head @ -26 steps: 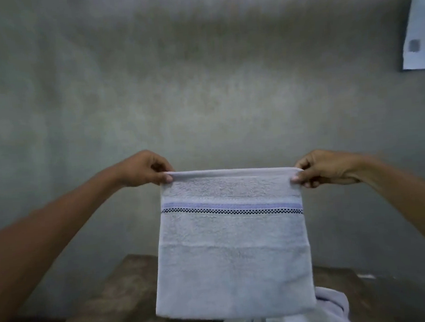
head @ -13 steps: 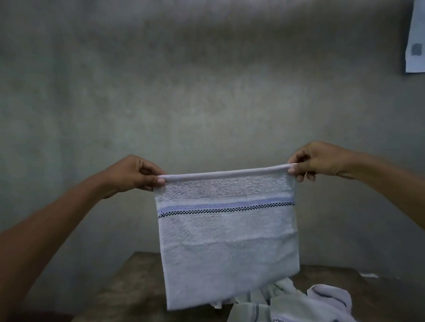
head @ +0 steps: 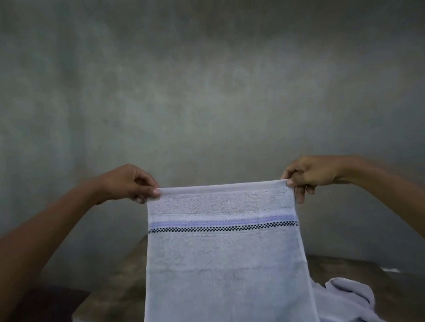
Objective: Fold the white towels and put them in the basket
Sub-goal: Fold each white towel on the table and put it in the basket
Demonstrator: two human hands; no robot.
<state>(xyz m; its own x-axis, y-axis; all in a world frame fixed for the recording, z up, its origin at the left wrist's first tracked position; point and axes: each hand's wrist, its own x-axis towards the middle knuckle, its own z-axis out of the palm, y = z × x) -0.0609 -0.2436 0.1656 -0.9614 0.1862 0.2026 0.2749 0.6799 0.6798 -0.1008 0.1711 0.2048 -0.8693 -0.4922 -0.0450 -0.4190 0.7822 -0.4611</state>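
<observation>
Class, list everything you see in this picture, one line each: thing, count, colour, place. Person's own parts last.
wall: one, grey, behind everything.
table: one, brown wood, bottom of the view.
held towel: one, white with a lilac band and a black checked stripe, hanging in front of the table.
crumpled towels: count unclear, white, heaped on the table, lower right.
left grip: one, bare hand, pinching the held towel's top left corner.
right grip: one, bare hand, pinching its top right corner.
</observation>
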